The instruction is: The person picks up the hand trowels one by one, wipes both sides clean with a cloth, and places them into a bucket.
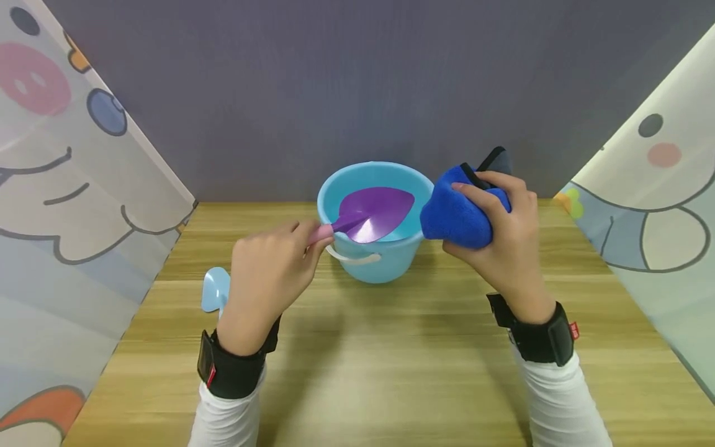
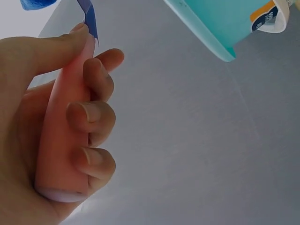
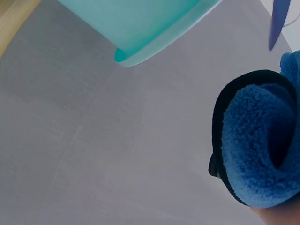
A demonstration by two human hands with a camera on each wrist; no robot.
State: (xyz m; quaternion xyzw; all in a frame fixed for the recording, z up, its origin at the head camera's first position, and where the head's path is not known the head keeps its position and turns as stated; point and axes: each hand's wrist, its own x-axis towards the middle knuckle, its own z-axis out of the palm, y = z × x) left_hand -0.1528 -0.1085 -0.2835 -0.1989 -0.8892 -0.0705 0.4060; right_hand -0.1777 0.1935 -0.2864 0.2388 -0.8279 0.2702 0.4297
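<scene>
My left hand (image 1: 272,273) grips the pink handle (image 2: 63,126) of a toy shovel (image 1: 375,214), its fingers and thumb wrapped round it. The shovel's purple, leaf-shaped blade overlaps the opening of a light blue bucket (image 1: 371,264) in the head view. To the right of the bucket, my right hand (image 1: 505,239) holds a bunched blue cloth (image 1: 460,208) with black edging. A fold of that cloth (image 3: 258,140) fills the right side of the right wrist view, where most of the hand is hidden. The cloth hangs close beside the blade's tip.
A small light blue shovel (image 1: 215,288) lies on the wooden table (image 1: 380,372), partly behind the left forearm. A white handle (image 1: 357,257) hangs across the bucket's front. A grey wall (image 1: 279,93) stands behind, with cartoon-printed panels (image 1: 56,174) at both sides.
</scene>
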